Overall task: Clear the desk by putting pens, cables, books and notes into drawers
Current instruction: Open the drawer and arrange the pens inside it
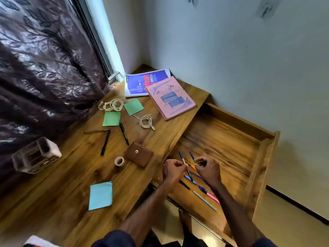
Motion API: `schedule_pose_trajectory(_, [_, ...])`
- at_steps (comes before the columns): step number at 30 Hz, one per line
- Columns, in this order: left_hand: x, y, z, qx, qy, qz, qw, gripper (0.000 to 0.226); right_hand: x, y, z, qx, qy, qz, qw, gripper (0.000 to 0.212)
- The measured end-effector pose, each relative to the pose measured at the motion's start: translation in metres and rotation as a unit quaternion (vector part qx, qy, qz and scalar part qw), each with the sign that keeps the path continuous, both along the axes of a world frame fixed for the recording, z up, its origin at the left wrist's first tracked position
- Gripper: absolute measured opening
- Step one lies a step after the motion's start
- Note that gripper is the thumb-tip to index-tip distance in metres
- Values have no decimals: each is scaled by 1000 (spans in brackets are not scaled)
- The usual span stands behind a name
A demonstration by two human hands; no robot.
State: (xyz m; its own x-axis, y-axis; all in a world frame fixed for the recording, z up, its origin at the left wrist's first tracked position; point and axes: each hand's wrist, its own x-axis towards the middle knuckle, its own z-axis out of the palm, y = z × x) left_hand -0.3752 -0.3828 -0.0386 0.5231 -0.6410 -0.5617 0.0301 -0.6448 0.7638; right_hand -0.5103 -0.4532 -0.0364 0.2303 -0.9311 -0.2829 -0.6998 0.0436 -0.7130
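- While both forearms reach forward over the open drawer (238, 120), the left hand (173, 169) curls its fingers and pinches a blue pen (185, 163) near its middle, with the pen's far end slanting up and away.
- The right hand (207, 168), just beside it and likewise curled, pinches a second blue pen (192, 156) by its lower end.
- An orange pen (192, 166) shows between the two hands; whether either hand holds it cannot be told.
- Beneath the wrists, more pens lie on the drawer floor: a light blue pen (190, 180), a black pen (184, 184), a pink pen (213, 197) and a long teal pen (204, 200).
- On the desk (62, 202), near its right edge and left of the left hand, sit a brown wallet (138, 154) and a tape roll (119, 161).
- A blue note (101, 195) lies toward the desk's near edge.
- At mid-desk lie a dark pen (124, 133), a second dark pen (105, 142) and a brown pen (96, 131).
- Beyond them lie a small cable coil (146, 121), a larger cable coil (112, 105), a near green note (111, 118) and a far green note (133, 106).
- At the far corner, a pink book (170, 97) overlaps a blue book (138, 84).
- A mesh pen holder (35, 155) stands at the left edge.
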Motion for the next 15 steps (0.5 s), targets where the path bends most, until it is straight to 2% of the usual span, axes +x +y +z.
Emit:
schedule_pose_trajectory(6, [-51,-49,-43,82,106,101,986,23,-56,-32,-40,50,55,-31,997,18])
schedule_pose_trajectory(9, [-73,-77,-61,126,109,118,979,22,-75,-40,-56,68,79,-41,994,16])
schedule_pose_trajectory(13, [-86,-109,-82,182,98,127,970,51,-93,-53,-72,82,96,-44,991,14])
schedule_pose_trajectory(15, [-85,-119,-90,203,95,122,967,55,-98,-59,-76,80,91,-53,991,13])
